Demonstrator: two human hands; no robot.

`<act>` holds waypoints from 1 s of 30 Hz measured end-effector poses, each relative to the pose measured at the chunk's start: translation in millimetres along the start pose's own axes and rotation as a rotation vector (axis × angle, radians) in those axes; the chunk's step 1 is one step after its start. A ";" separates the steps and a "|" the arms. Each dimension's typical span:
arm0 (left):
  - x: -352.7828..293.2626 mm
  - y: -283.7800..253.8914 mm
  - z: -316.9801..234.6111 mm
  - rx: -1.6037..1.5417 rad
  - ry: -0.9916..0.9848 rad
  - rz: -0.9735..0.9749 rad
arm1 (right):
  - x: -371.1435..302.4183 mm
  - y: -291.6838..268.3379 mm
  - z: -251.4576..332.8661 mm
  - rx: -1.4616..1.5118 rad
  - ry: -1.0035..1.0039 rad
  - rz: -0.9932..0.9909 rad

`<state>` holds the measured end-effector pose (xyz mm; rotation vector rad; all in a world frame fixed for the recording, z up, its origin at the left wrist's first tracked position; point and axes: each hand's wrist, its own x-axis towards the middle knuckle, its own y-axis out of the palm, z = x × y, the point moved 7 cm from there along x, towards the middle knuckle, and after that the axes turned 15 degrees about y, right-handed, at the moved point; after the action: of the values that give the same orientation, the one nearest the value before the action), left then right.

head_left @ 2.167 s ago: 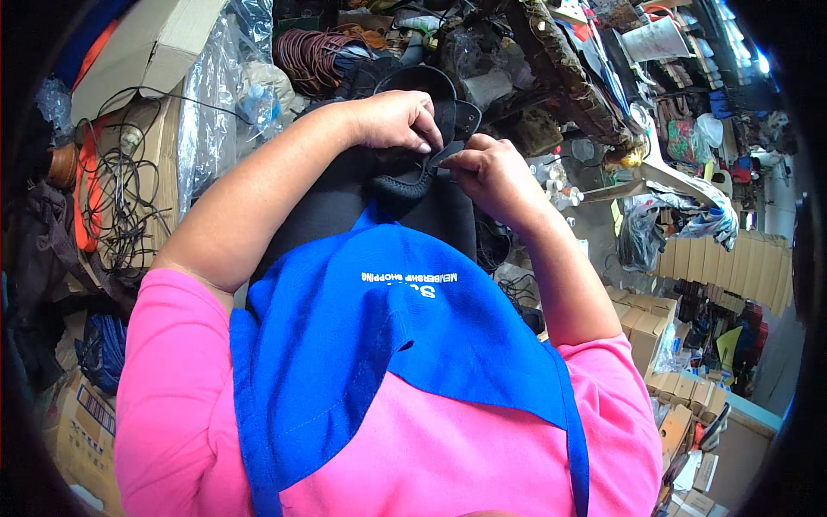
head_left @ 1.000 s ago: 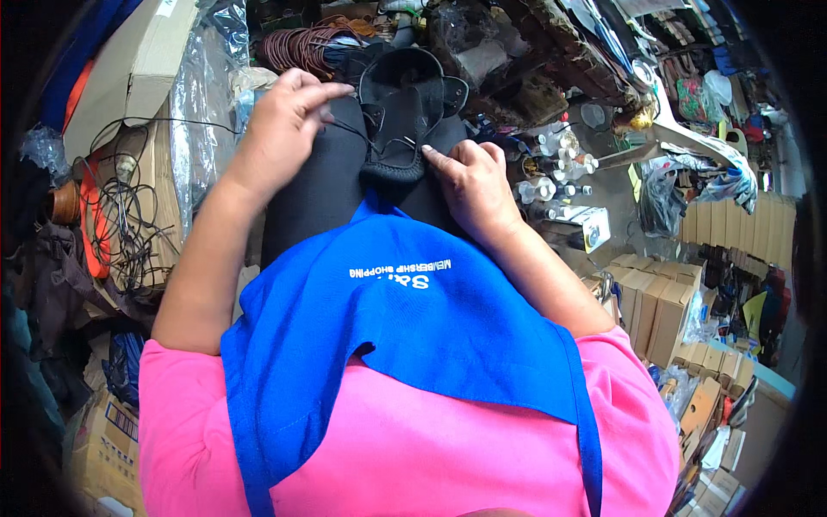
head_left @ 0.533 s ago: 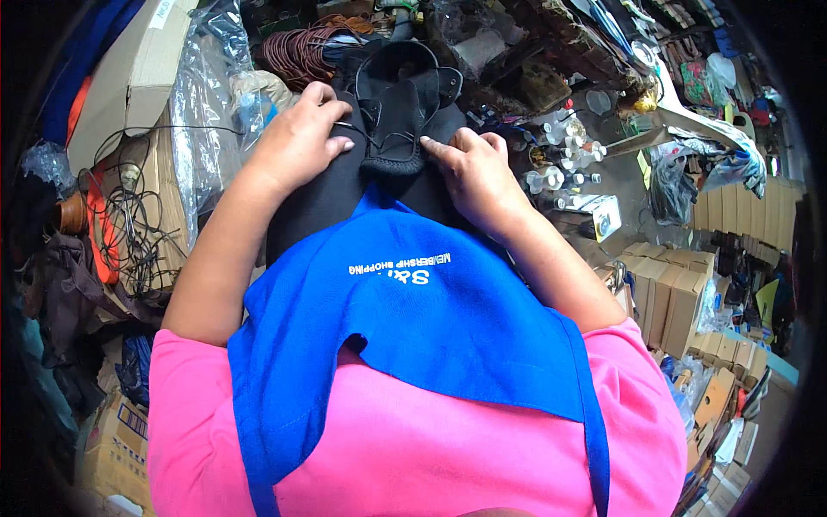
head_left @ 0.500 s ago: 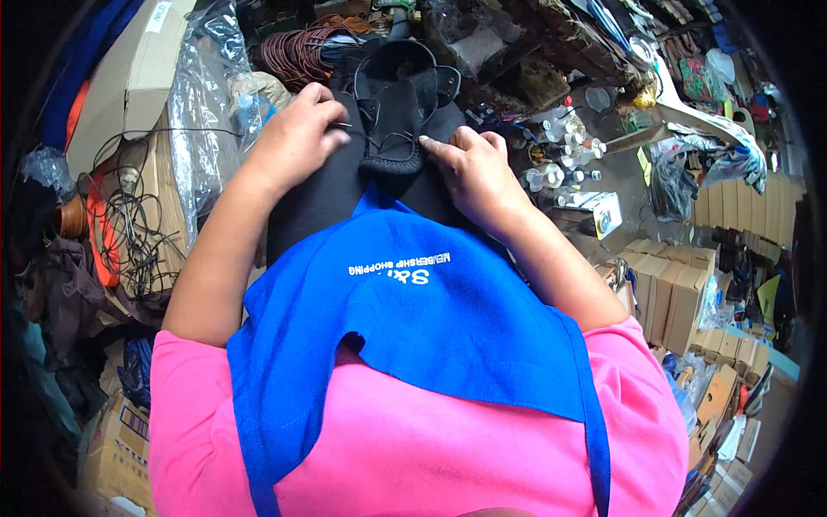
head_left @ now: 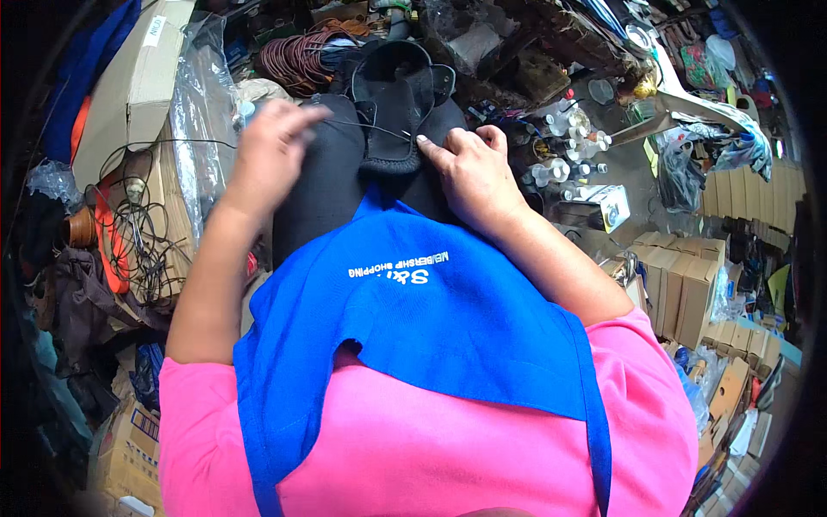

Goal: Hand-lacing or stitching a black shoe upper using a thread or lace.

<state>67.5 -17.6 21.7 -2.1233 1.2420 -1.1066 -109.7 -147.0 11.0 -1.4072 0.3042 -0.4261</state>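
A black shoe (head_left: 392, 103) lies over my dark-trousered thighs, its opening facing up and its rounded, stitched toe end towards me. My left hand (head_left: 271, 155), blurred by motion, is to the left of the shoe with its fingers pinched. From them a dark thread (head_left: 366, 126) runs taut across to the inner right side of the shoe. A small pale tip shows where the thread meets the shoe; I cannot make out what it is. My right hand (head_left: 474, 172) grips the right edge near the toe, index finger pressed on the rim, thumb hidden.
To the left, a tangled heap of black cord (head_left: 138, 215) lies by a cardboard box (head_left: 142, 86) and clear plastic sheeting (head_left: 202, 112). A brown cord coil (head_left: 297, 60) sits beyond the shoe. Several small bottles (head_left: 564, 146) stand at right, with stacked cartons (head_left: 680, 276) nearer me.
My left hand has moved left and slightly towards me, away from the shoe, drawing the thread out into a straight line. My right hand stays at the shoe's edge.
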 end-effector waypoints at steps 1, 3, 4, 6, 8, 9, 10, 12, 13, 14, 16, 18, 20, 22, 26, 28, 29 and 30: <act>-3.0 10.3 -15.9 -0.029 -0.016 0.070 | 1.0 -0.8 0.2 0.022 -0.001 0.005; -4.3 25.8 -30.7 0.163 0.127 0.082 | 4.0 -0.4 -3.7 0.090 0.011 0.045; -3.1 31.1 -36.7 0.339 0.201 0.121 | 6.6 0.4 -8.6 0.158 0.029 0.083; 2.8 39.2 -35.2 0.344 0.216 0.086 | 11.1 7.3 -23.8 0.275 0.052 0.128; 7.0 43.3 -28.7 0.349 0.227 0.052 | 21.7 15.2 -37.2 0.433 0.078 0.247; 9.2 46.9 -23.3 0.244 0.214 0.051 | 26.0 17.0 -42.2 0.590 0.168 0.351; 10.6 50.2 -18.9 0.139 0.200 0.050 | 31.2 21.0 -46.5 0.581 0.109 0.376; 11.9 55.1 -14.4 0.128 0.196 0.081 | 39.3 22.2 -50.4 0.599 0.085 0.441; 12.7 56.6 -13.9 0.122 0.190 0.097 | 43.5 21.6 -52.4 0.598 0.086 0.443; 13.0 58.0 -13.3 0.119 0.183 0.112 | 46.9 21.3 -51.8 0.589 0.057 0.453; 12.6 60.2 -11.7 0.122 0.182 0.112 | 50.9 20.4 -50.4 0.580 0.027 0.466; 12.8 60.7 -11.2 0.127 0.182 0.114 | 53.9 19.9 -48.6 0.598 0.026 0.482; 13.2 60.9 -11.7 0.122 0.180 0.118 | 55.4 18.6 -45.7 0.605 0.036 0.515; 13.6 61.2 -11.1 0.122 0.177 0.125 | 55.4 19.8 -45.0 0.611 0.046 0.548; 13.4 62.0 -9.4 0.119 0.172 0.125 | 55.9 18.9 -44.5 0.659 0.034 0.554; 14.2 61.3 -9.9 0.118 0.172 0.123 | 56.2 18.7 -44.1 0.675 0.031 0.559; 14.6 61.2 -10.2 0.118 0.174 0.121 | 56.8 18.5 -44.6 0.666 0.030 0.557; 14.5 61.5 -10.1 0.118 0.173 0.121 | 57.2 18.7 -45.1 0.656 0.029 0.554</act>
<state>31.7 -60.7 -9.2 -1.8732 1.3282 -1.2978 -77.3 -211.1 -11.4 -0.6349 0.5063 -0.0674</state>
